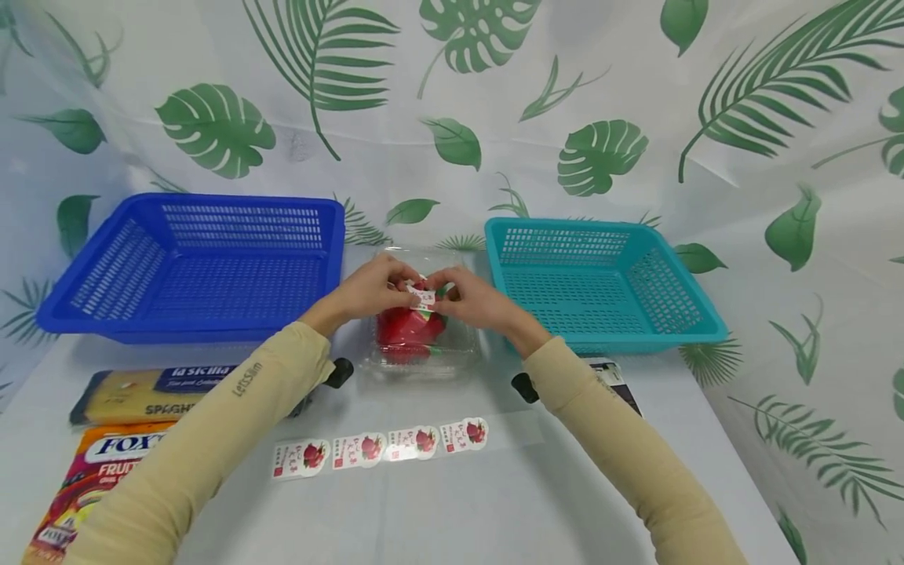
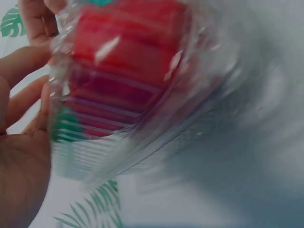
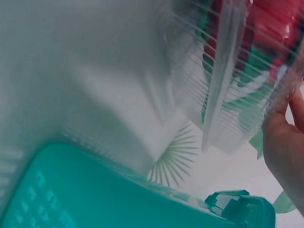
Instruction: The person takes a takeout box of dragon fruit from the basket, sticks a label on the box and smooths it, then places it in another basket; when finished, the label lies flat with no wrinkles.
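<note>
A small white sticker (image 1: 424,299) with red print is between both hands, just over the lid of a clear plastic clamshell box (image 1: 459,345). My left hand (image 1: 374,287) pinches the sticker's left side. On its right side, my right hand (image 1: 475,298) pinches with thumb and fingers. Inside the box lies a red fruit with green parts (image 1: 406,333), resembling a dragon fruit. In the left wrist view the left hand (image 2: 21,175) is at the box's edge. The right wrist view has the right hand (image 3: 287,152) beside the ridged box wall (image 3: 190,90).
A blue basket (image 1: 233,310) stands left of the box, a teal basket (image 1: 607,339) right. In front lies a backing strip (image 1: 512,429) with several fruit stickers (image 1: 360,450). Spaghetti (image 1: 120,396) and an orange-red Fox's pouch (image 1: 92,479) lie at left, partly under the left sleeve.
</note>
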{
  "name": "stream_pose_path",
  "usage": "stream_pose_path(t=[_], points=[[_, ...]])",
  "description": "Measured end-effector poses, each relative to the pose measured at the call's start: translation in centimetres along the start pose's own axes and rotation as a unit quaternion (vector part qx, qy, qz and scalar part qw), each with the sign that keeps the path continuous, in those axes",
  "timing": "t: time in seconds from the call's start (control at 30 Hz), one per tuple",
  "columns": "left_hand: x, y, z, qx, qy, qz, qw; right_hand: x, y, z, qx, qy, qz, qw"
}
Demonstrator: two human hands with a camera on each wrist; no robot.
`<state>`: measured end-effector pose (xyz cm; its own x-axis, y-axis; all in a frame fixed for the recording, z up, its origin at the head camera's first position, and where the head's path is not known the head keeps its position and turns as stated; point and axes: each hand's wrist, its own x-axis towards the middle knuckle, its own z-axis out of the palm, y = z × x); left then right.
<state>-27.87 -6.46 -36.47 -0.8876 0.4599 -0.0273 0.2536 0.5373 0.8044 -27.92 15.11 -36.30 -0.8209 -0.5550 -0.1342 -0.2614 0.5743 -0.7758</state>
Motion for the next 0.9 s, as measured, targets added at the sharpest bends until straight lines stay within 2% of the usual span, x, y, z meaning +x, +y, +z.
stream_pose_path(t=[0.13, 0.23, 0.33, 0.4, 0.53, 0.7, 0.8, 0.9], points=[[-0.3, -0.3, 0.4, -0.021, 0.046, 0.020, 0.9985, -0.7, 0.2, 0.2, 0.012, 0.045, 0.010, 0.9989], [-0.7, -0.4, 0.7, -0.025, 0.097, 0.028, 0.9946, -1.5, 0.3, 0.5, 0.019, 0.088, 0.015, 0.9958], [-1.5, -0.2, 0.9, -0.005, 0.145, 0.024, 0.9892, -2.5, 0.3, 0.8, 0.014, 0.140, 0.005, 0.9901], [-2.2, 0.2, 1.1, 0.018, 0.165, 0.010, 0.9861, -3.3, 0.3, 1.0, 0.003, 0.167, -0.003, 0.9860], [-3.5, 0.7, 2.0, 0.032, 0.170, -0.025, 0.9845, -5.0, 0.3, 1.7, -0.017, 0.176, -0.002, 0.9843], [-4.5, 0.6, 3.0, -0.001, 0.153, -0.084, 0.9848, -6.4, 0.4, 2.9, -0.025, 0.140, 0.038, 0.9891], [-4.8, 0.1, 3.6, -0.034, 0.143, -0.110, 0.9829, -6.7, 0.7, 3.4, -0.001, 0.123, 0.075, 0.9896], [-5.0, -0.7, 4.1, -0.059, 0.145, -0.109, 0.9816, -6.6, 1.2, 3.7, 0.045, 0.120, 0.104, 0.9863]])
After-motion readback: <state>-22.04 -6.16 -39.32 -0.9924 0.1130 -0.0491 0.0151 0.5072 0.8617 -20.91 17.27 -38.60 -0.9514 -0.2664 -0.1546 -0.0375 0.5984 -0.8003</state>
